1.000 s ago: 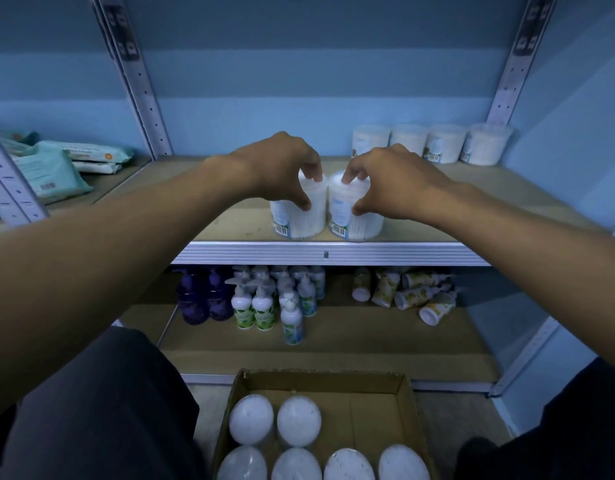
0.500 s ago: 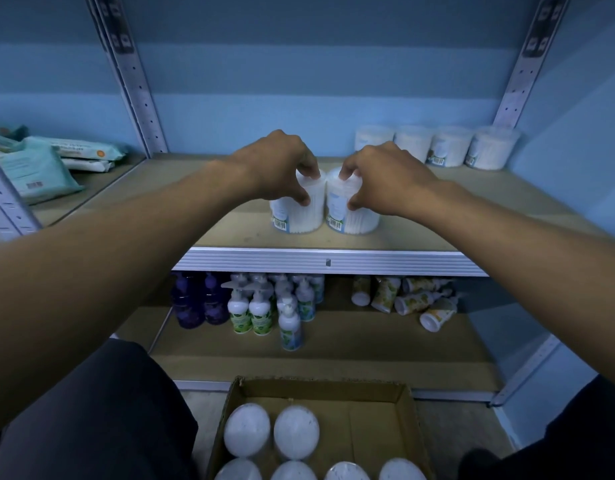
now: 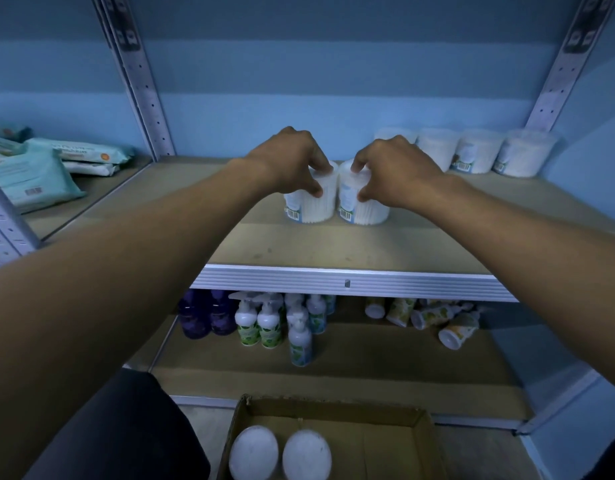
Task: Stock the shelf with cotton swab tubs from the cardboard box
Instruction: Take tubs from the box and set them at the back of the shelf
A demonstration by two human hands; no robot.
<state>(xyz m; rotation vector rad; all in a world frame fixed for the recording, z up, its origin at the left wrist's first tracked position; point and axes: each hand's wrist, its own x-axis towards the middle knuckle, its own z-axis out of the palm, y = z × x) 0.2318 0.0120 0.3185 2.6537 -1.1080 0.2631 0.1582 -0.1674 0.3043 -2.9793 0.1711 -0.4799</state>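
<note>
Fingers (image 3: 316,192) of the left hand (image 3: 292,157) pinch the top of one tub (image 3: 311,206); the right hand (image 3: 396,168) likewise grips its neighbour (image 3: 364,209). Both tubs stand touching, mid-shelf (image 3: 333,244). They look light, rigid and smooth, so holding near the lid suits. More wait in the box (image 3: 333,410) nearby.

No legible text; barcode labels on tubs (image 3: 311,206) unreadable.
</note>
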